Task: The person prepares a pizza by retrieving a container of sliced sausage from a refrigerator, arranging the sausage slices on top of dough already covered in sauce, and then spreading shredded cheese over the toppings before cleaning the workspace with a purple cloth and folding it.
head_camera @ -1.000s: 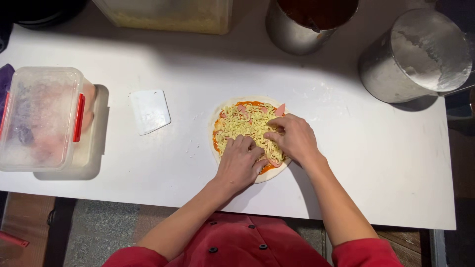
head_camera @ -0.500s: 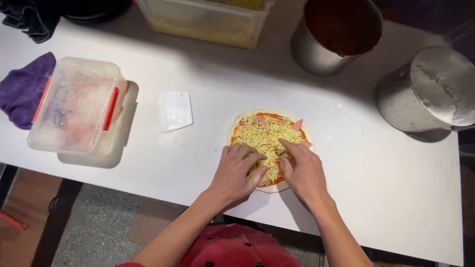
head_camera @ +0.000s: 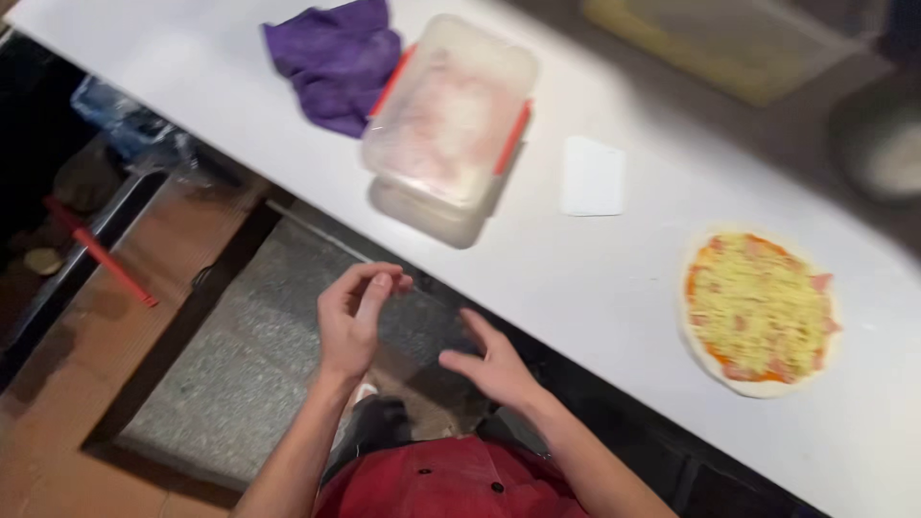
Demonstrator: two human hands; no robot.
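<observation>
An uncooked pizza (head_camera: 760,312) with red sauce, grated cheese and ham pieces lies on the white table (head_camera: 595,278) at the right. Both my hands are off the table, held over the floor in front of my red jacket. My left hand (head_camera: 355,321) is raised with its fingers loosely curled and holds nothing. Beside it, my right hand (head_camera: 489,363) is held flat with fingers apart, also without anything in it. The two hands are close together but apart.
A clear plastic box with red clips (head_camera: 449,120) sits stacked on another container. A purple cloth (head_camera: 336,59) lies to its left, a white dough scraper (head_camera: 593,176) to its right. A yellowish tub (head_camera: 739,48) and a metal pot (head_camera: 883,144) stand at the back.
Both hands have lifted off the pizza and drawn back off the table. The view has swung left and down, so the floor and the purple cloth show.
</observation>
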